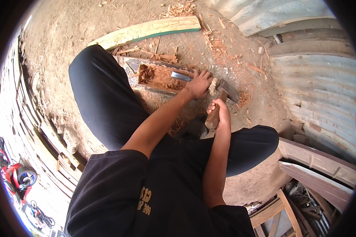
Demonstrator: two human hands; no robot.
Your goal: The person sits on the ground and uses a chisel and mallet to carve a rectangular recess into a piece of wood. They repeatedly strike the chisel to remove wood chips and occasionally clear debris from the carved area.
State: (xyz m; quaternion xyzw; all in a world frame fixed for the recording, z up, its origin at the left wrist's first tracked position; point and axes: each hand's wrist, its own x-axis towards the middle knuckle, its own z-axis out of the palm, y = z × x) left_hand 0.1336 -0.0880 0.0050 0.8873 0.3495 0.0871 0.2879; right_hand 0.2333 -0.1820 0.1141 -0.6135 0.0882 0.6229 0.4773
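My left hand (199, 84) is closed around a chisel, its flat metal blade (180, 76) pointing left over a hollow in a wooden block (127, 64). The hollow holds reddish-brown chips. A pale, frayed end (213, 87), seemingly the butt of the chisel's handle, shows just right of that hand. My right hand (220, 113) grips a mallet by its thick wooden handle (213, 119). The dark mallet head (229, 91) is beside the frayed end; whether they touch, I cannot tell. The block lies on the ground in front of my bent legs, partly behind my left knee.
Beyond the block lies a curved plank (154, 31) with a green edge. Wood chips (221, 49) litter the dirt floor. Corrugated metal sheets (320, 87) stand on the right, above brown boards (320, 158) and a wooden frame (271, 213). A red motorcycle (17, 177) is at the far left.
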